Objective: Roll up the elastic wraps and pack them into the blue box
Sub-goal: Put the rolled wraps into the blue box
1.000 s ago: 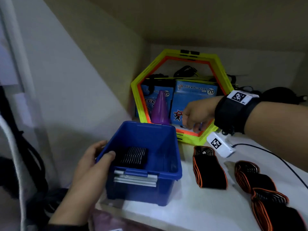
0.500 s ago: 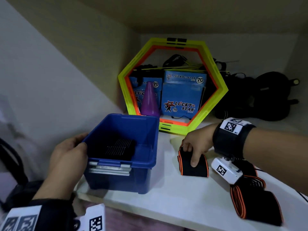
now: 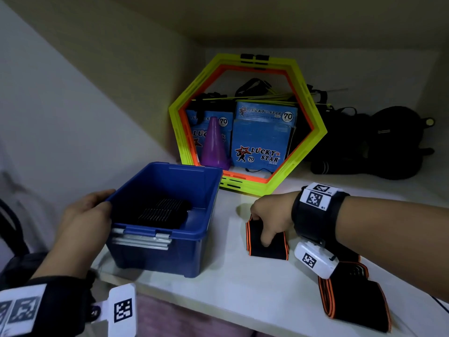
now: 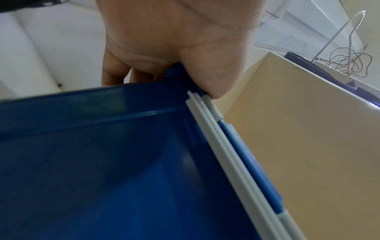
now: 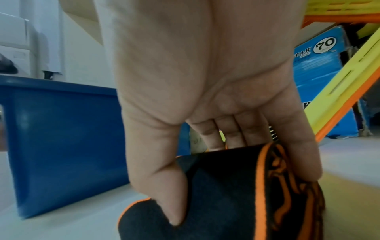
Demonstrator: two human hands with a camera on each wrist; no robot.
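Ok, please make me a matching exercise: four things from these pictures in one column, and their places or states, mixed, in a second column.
Things:
1. left hand
2. right hand
3. purple cone
4. black pad

Places or states:
A. lies inside the blue box
B. grips the box's rim
C. stands inside the hexagon frame
D. grips a rolled wrap on the shelf

Pairs: 1-B, 2-D, 3-C, 4-A

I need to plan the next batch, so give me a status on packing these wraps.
Done: one black roll already lies in the blue box. In hand: the right hand grips a rolled wrap on the shelf, while the left hand holds the box rim. Left: at least one more wrap lies by the right wrist, looking loosely bundled.
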